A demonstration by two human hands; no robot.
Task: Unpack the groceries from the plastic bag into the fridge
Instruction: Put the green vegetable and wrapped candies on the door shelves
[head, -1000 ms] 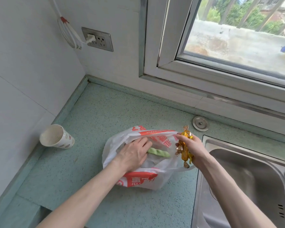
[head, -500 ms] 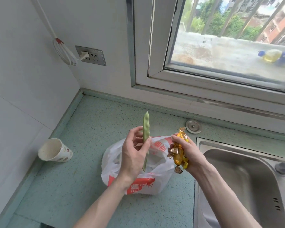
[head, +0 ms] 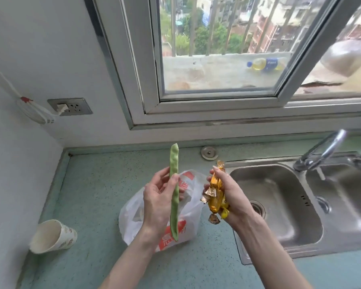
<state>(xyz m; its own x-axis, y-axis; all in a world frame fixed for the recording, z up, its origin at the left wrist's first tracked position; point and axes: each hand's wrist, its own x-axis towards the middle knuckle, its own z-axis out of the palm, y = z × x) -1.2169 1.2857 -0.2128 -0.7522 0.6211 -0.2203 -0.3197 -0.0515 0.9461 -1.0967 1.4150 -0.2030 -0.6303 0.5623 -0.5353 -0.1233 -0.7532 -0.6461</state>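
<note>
Our left hand (head: 157, 202) pinches a green bean (head: 174, 190) upright between thumb and fingers, and our right hand (head: 230, 198) grips a bunch of gold-wrapped candies (head: 215, 197). Just beneath and behind both hands the bag (head: 188, 222) lies open on the counter (head: 96, 188), with a cup (head: 52, 236) tipped over well to its left. Right of our right hand sits the sink (head: 279, 197), its tap (head: 321, 151) and the window (head: 217, 49) farther off.

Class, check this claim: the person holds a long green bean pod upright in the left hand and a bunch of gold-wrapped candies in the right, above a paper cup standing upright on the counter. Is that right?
Not quite. The head view shows the paper cup lying on its side, not upright. The rest holds: the left hand holds the green bean pod upright, and the right hand grips the gold-wrapped candies.
</note>
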